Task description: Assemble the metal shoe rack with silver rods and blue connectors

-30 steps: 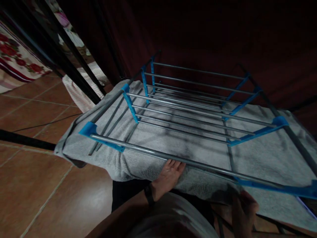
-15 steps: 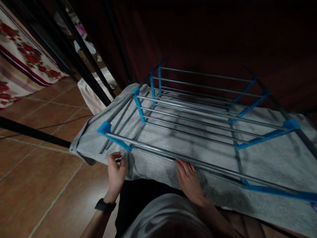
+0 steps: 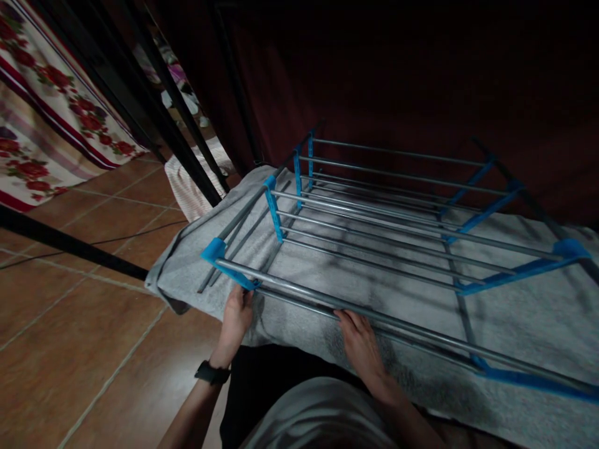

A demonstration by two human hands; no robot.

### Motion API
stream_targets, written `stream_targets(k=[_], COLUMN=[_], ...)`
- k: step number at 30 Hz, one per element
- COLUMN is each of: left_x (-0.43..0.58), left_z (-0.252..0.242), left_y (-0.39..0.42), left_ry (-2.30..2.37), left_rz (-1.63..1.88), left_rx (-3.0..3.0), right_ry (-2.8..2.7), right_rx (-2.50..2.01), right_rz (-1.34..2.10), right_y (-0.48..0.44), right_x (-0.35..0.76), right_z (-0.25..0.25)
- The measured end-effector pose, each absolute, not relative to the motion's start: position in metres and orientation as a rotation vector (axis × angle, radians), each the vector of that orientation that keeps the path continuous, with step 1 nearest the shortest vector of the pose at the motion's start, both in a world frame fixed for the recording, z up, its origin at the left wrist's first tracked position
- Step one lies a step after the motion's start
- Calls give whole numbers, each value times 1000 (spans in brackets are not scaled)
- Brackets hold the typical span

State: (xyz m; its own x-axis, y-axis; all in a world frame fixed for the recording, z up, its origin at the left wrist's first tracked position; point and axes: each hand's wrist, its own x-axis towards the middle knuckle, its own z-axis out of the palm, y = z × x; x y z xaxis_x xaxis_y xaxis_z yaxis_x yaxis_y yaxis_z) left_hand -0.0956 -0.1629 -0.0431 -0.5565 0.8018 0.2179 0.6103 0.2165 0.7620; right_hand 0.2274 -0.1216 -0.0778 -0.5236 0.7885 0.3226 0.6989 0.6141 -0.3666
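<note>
A shoe rack point(image 3: 346, 234) of grey metal tubes and blue plastic brackets lies on its side across a grey cloth. My left hand point(image 3: 238, 317), with a dark band on the wrist, has its fingers closed at the lower corner of the front-left blue bracket point(image 3: 234, 272); some fingertips are hidden beneath it. Farther right, my right hand point(image 3: 361, 343) curls its fingers over the lower front metal tube point(image 3: 299, 304). Loose thin rods point(image 3: 234, 240) lie on the cloth behind the left bracket.
The grey cloth point(image 3: 187, 262) covers a low surface in front of me. Black metal poles point(image 3: 182, 156) rise at the left over a tiled floor point(image 3: 103, 312). A floral curtain point(image 3: 70, 106) hangs far left, and dark red fabric point(image 3: 397, 75) hangs behind the rack.
My left hand has moved up and right from just below the front-left bracket to its lower corner. My right hand stays on the lower tube. The whole view has shifted slightly.
</note>
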Motion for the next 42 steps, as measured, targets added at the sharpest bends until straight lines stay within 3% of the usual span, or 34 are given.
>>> stream_targets(k=[42], left_x=[-84], left_z=[-58], left_y=[-174], left_ry=[2217], left_rz=[1341], left_rx=[1032], right_ry=[-2409], right_rx=[-1221], right_rz=[357], right_y=[-125], right_x=[242], right_z=[-75])
